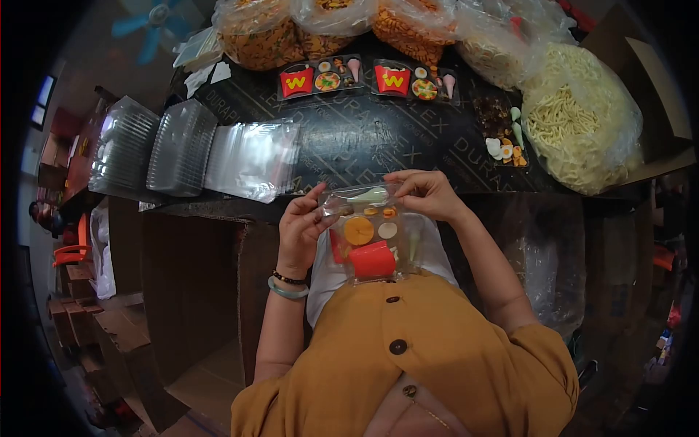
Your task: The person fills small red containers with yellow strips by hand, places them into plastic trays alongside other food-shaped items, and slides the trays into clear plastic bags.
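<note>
Over the lap, a clear plastic pack (405, 251) of miniature toy food is held up between both hands. Its pieces include a plain red box shape (373, 260), an orange disc (358, 231), a small white disc (387, 230) and a pale green and white piece (373, 195) along the top. My left hand (297, 224) grips the upper left corner, fingers bent around the edge. The upper right corner is pinched by my right hand (428, 194), thumb and index finger together at the rim.
Two filled packs (320, 79) (413, 81) lie on the black table (349, 142). At left are stacked clear trays (178, 149) and clear bags (251, 159). Bags of toy pieces (262, 36) line the back; a bag of pale strips (579, 120) stands right, beside loose pieces (507, 149).
</note>
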Motion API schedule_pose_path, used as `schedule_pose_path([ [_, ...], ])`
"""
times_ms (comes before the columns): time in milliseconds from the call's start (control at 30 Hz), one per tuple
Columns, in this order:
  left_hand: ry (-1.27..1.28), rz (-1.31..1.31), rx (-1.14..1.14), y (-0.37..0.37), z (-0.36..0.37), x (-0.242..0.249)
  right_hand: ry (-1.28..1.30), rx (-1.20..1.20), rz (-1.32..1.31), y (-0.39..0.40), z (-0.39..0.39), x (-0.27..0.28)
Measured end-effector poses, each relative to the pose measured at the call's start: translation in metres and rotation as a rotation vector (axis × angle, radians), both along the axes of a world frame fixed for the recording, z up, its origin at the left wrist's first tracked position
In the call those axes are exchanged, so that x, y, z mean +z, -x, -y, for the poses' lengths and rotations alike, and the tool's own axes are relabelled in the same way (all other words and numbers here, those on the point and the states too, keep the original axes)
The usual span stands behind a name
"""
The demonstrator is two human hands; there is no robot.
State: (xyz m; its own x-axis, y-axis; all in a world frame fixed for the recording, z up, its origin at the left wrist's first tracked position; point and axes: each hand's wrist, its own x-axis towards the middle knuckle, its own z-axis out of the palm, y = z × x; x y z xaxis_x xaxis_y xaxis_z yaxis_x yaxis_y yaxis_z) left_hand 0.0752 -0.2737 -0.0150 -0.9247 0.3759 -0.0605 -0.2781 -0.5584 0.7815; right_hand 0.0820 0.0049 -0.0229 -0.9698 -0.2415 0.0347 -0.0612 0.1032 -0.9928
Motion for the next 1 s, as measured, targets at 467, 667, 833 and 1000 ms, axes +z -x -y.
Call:
schedule_pose_path([
  [467,0.675,-1.330,0.122,-0.043,-0.052,0.111,0.220,-0.227,0.347,-0.173,-0.175,0.039],
  [667,0.956,-1.308,-0.375,-0.046,-0.088,-0.002,-0.027,-0.976,0.650,-0.238,-0.236,-0.024],
  [833,0.849,-0.990,-0.497,-0.041,-0.079,0.001,-1.615,-0.447,0.739,-0.207,-0.205,0.023],
  [1000,1.011,-0.955,0.072,0.029,-0.028,0.043,-0.902,-0.398,-0.475,-0.016,-0.117,0.063],
])
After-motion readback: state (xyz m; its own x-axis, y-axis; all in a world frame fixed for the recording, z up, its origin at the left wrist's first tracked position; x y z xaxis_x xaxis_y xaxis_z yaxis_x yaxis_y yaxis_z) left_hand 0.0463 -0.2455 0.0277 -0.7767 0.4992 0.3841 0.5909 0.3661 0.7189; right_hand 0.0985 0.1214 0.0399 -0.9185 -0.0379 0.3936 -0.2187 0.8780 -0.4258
